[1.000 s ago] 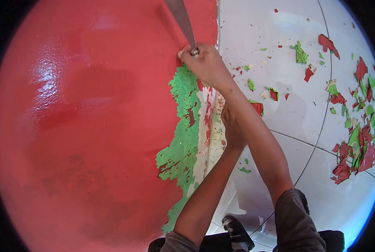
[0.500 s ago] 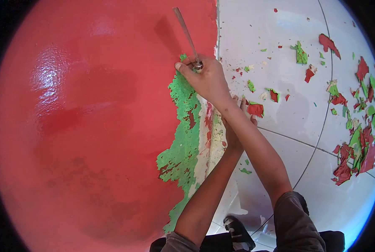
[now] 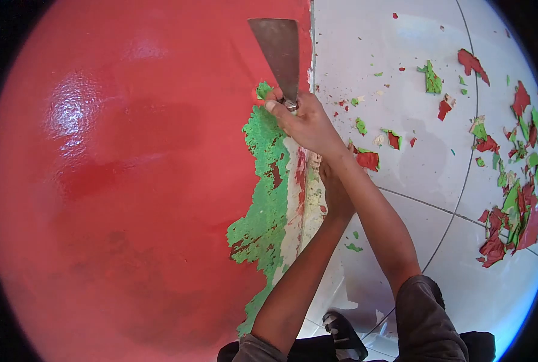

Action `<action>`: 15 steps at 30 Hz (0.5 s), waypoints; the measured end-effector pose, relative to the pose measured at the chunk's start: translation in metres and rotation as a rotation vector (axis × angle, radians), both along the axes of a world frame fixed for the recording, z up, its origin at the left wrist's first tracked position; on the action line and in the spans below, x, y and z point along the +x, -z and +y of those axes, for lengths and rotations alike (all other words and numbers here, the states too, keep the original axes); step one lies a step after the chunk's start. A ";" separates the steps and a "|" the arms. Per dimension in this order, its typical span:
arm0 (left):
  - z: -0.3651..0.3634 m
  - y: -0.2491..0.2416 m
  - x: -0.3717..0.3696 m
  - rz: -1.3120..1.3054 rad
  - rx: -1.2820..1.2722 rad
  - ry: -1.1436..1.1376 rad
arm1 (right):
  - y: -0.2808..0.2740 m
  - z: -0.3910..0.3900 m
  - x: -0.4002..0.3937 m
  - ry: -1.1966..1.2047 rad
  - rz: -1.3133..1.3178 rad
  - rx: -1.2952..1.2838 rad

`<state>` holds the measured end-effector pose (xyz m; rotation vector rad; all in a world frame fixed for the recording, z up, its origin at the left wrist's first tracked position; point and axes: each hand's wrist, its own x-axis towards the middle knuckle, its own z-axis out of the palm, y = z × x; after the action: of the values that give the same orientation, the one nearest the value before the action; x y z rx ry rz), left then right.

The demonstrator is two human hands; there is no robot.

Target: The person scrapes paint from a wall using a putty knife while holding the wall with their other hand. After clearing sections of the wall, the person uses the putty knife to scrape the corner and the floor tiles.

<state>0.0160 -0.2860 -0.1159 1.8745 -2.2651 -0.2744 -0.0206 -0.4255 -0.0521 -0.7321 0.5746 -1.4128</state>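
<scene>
My right hand [image 3: 308, 123] is closed round the handle of a paint scraper [image 3: 279, 51], its wide metal blade pointing up and its flat face toward me. The hand is over the right edge of a red painted surface [image 3: 142, 199]. A small green paint flap [image 3: 263, 90] is at the fingertips, above a ragged green patch [image 3: 260, 193] where the red coat is gone. My left hand [image 3: 335, 184] is beneath my right forearm, beside the cream, chipped strip [image 3: 313, 193]; its fingers are hidden.
White floor tiles [image 3: 395, 235] lie to the right, with scattered paint flakes [image 3: 429, 77] in red and green. A larger heap of peeled paint [image 3: 510, 223] is at the far right. A dark shoe [image 3: 344, 335] shows at the bottom.
The scraper has turned from edge-on to showing its broad blade. My right hand has shifted slightly right and down. The left fingers, partly visible before, are now behind the right forearm.
</scene>
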 end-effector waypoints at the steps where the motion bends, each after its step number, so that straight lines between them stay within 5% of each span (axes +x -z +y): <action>1: 0.000 0.000 0.000 0.008 0.004 -0.003 | 0.000 0.003 0.001 0.002 -0.047 0.061; 5: 0.000 0.004 0.001 0.026 -0.012 -0.002 | -0.024 0.005 -0.002 0.134 0.039 0.261; 8: -0.001 0.006 0.001 0.052 -0.050 0.009 | -0.022 -0.002 0.014 0.229 0.202 0.174; 15: 0.001 0.006 0.003 0.039 -0.018 0.012 | -0.025 -0.019 0.007 0.051 0.281 0.108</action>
<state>0.0191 -0.2851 -0.1223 1.8305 -2.2470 -0.2885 -0.0135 -0.4449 -0.0271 -0.8396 0.8867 -1.3230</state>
